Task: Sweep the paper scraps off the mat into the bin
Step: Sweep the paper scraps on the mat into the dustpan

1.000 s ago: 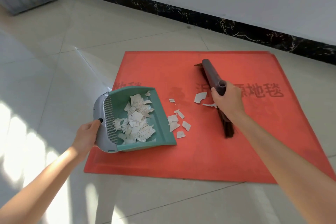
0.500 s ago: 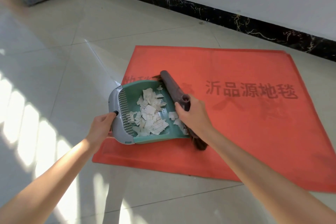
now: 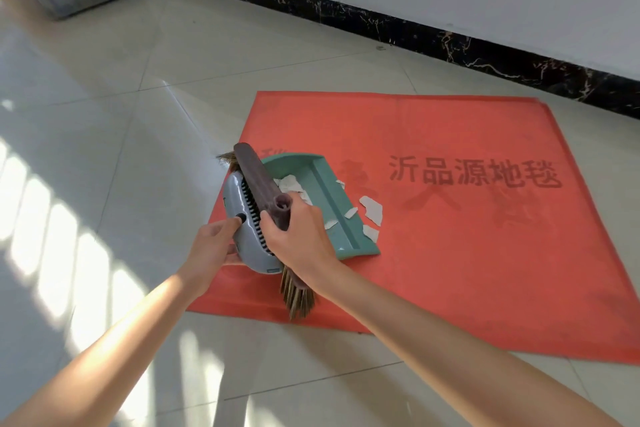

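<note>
- On the mat (image 3: pixel 450 253), my right hand (image 3: pixel 298 236) grips the brush (image 3: pixel 258 180) across the dustpan (image 3: pixel 332 198).
- My left hand (image 3: pixel 214 246) clasps its handle.
- Scraps (image 3: pixel 372 210) at three o'clock remain; next, I judge, sweep them in.

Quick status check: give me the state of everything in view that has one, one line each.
Left hand: closed on the dustpan's grey back end.
Right hand: closed around the brush handle.
Brush: lying over the dustpan's comb, bristles pointing down.
Dustpan: on the mat, scraps inside.
Paper scraps: a few on the mat beside the dustpan's lip.
Mat: flat on the floor.
</note>
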`<state>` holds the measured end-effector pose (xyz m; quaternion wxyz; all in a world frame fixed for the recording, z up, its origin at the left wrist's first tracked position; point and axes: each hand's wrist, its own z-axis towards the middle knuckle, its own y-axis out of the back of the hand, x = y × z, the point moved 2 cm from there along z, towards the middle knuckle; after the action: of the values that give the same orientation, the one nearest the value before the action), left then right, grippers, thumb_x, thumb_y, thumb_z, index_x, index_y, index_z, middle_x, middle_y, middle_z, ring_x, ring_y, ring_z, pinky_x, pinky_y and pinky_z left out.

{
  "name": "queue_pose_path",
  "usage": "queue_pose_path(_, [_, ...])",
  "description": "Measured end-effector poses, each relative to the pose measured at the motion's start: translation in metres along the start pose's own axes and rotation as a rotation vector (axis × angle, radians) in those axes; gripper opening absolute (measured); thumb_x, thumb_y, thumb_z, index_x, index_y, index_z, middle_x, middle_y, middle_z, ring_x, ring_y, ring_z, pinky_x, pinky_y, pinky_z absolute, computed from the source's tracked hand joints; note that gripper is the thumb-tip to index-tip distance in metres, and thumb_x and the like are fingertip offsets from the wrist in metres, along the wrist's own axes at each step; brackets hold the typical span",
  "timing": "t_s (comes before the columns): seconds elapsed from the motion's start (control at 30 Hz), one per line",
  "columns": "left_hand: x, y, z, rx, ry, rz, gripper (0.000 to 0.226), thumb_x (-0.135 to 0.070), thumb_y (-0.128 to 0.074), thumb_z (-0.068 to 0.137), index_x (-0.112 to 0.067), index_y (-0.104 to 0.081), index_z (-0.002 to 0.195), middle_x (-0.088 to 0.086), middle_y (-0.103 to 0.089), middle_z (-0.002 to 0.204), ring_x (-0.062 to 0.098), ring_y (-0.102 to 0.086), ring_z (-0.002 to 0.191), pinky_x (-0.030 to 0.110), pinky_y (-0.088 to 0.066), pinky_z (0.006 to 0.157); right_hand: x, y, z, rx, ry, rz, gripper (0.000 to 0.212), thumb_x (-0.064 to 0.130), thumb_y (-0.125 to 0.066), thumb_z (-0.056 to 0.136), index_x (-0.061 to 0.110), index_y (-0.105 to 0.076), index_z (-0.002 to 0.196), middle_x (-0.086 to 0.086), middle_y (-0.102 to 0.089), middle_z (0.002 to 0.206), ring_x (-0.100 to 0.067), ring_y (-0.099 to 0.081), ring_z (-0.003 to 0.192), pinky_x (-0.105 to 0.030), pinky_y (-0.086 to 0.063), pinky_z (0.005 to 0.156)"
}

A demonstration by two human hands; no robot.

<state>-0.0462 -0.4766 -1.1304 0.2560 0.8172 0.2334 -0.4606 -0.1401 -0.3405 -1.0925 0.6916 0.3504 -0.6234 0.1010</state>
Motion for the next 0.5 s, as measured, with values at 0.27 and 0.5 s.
queue_pose_path(0.27, [-0.011, -0.015, 0.001, 0.012, -0.023, -0.019, 0.026, -0.027, -0.051, 0.099, -0.008, -0.069, 0.098, 0.013, -0.076, 0.085, 0.034, -0.074, 0.075, 0.039, -0.062, 0.065, 0.015, 0.022, -0.001, -0.063, 0.015, 0.048, 0.016, 0.026, -0.062, 0.088, 0.013, -0.061, 0.097, -0.003, -0.069, 0.085, -0.017, -0.064, 0.082, -0.037, -0.052, 0.076])
queue_pose_path(0.5, [-0.008, -0.016, 0.004, 0.0, -0.001, -0.004, 0.03, -0.028, -0.05, 0.1, -0.004, -0.068, 0.097, 0.019, -0.075, 0.088, 0.036, -0.073, 0.075, 0.039, -0.062, 0.066, 0.033, 0.042, 0.001, -0.116, 0.076, 0.062, 0.01, 0.028, -0.065, 0.086, 0.019, -0.061, 0.088, 0.005, -0.066, 0.076, -0.01, -0.059, 0.071, -0.022, -0.043, 0.062])
